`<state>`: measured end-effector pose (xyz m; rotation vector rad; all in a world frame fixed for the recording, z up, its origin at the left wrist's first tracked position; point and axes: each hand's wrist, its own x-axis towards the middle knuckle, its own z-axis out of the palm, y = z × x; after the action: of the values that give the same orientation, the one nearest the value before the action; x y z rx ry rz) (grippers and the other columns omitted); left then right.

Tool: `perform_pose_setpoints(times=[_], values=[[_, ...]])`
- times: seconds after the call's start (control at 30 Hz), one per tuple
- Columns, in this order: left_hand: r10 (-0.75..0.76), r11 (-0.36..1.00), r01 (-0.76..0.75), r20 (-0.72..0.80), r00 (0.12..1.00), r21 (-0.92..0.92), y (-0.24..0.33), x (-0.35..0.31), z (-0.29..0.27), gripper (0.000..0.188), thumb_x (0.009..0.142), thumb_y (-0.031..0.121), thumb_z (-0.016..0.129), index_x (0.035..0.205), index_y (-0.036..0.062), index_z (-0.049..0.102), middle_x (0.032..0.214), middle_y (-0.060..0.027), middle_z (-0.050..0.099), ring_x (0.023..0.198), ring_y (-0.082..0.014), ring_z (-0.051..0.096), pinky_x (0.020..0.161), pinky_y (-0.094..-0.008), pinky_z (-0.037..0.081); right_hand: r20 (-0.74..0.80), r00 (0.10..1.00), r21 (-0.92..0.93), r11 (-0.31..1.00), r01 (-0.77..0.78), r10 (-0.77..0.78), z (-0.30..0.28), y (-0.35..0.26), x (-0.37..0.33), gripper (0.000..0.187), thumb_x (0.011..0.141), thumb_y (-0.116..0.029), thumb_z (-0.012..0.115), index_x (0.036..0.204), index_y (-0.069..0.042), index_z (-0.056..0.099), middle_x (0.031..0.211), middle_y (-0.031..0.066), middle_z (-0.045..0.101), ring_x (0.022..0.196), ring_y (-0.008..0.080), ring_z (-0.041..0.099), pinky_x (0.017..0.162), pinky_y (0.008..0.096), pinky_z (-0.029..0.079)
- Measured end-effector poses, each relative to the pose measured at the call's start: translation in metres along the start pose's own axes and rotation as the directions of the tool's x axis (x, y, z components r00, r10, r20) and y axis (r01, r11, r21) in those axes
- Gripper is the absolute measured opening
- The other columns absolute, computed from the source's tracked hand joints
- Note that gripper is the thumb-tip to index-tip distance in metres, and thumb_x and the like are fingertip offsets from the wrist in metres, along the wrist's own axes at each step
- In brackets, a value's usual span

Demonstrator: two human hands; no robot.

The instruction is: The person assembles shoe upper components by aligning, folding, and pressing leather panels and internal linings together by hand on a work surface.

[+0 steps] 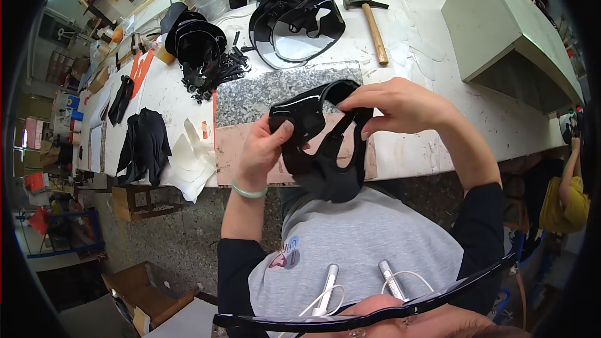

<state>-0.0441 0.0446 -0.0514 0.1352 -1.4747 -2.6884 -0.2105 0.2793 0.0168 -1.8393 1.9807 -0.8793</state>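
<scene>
Between my two hands, over the front edge of the bench, is a black shoe upper [299, 117] with a glossy outside, a matte lining and cut-out openings. My left hand [260, 147] is closed on its left side, thumb on the glossy face. On the far right part, my right hand [394, 107] pinches the edge beside a narrow strap, fingers bent around it. The upper's lower end hangs close to my grey shirt. Under it lie a speckled stone slab [250, 97] and a pinkish board [241, 144].
A hammer [374, 34] and stacked glossy black uppers [297, 31] lie at the back. More black uppers [194, 37] with small black scraps sit left of them. Black pieces [144, 147] and white sheets [188, 163] lie at left. A metal hood [507, 31] stands at right.
</scene>
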Motion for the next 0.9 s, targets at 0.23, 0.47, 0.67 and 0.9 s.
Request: perform_pose_setpoints(times=[0.23,0.47,0.67,0.9], values=[[-0.101,0.985,0.097,0.022,0.995,0.141,0.008,0.019,-0.008,0.028,0.094,0.019,0.063,0.108,-0.0040,0.057,0.090,-0.0102,0.067,0.073,-0.0171,0.067,0.066,-0.0278,0.057,0.379,0.899,0.128,0.949,-0.287,0.221,0.015,0.020,0.010,0.032,0.079,-0.026,0.076,0.100,-0.003,0.070,0.086,0.0094,0.069,0.070,0.0224,0.064,0.065,0.0339,0.049],[-0.071,0.941,0.143,0.235,0.970,-0.307,0.004,0.019,-0.026,0.042,0.093,0.023,0.064,0.122,-0.0049,0.051,0.112,-0.0169,0.064,0.102,-0.0239,0.065,0.092,-0.0382,0.052,0.445,0.802,0.539,0.596,-0.595,0.399,0.009,0.024,0.007,0.024,0.083,-0.019,0.075,0.100,-0.005,0.066,0.077,0.0010,0.059,0.049,0.0042,0.046,0.041,0.0240,0.036],[0.016,0.999,-0.005,0.337,0.942,-0.035,0.005,0.008,-0.019,0.107,0.074,-0.010,0.066,0.153,0.0076,-0.002,0.151,-0.0184,0.032,0.137,-0.0283,0.037,0.111,-0.0402,0.033,0.290,0.889,0.051,0.922,-0.384,0.354,0.005,0.028,0.008,0.023,0.074,-0.016,0.075,0.092,-0.002,0.069,0.087,0.0093,0.066,0.076,0.0264,0.063,0.069,0.0355,0.049],[-0.012,0.995,-0.001,-0.123,0.992,-0.102,0.004,0.015,-0.012,0.044,0.091,0.001,0.060,0.132,-0.0050,0.046,0.120,-0.0127,0.062,0.105,-0.0161,0.060,0.095,-0.0292,0.049,-0.228,0.957,0.132,0.979,-0.155,0.182,-0.013,0.046,0.020,0.024,0.077,0.002,0.070,0.099,-0.005,0.072,0.089,0.0058,0.068,0.070,0.0118,0.061,0.058,0.0233,0.047]])
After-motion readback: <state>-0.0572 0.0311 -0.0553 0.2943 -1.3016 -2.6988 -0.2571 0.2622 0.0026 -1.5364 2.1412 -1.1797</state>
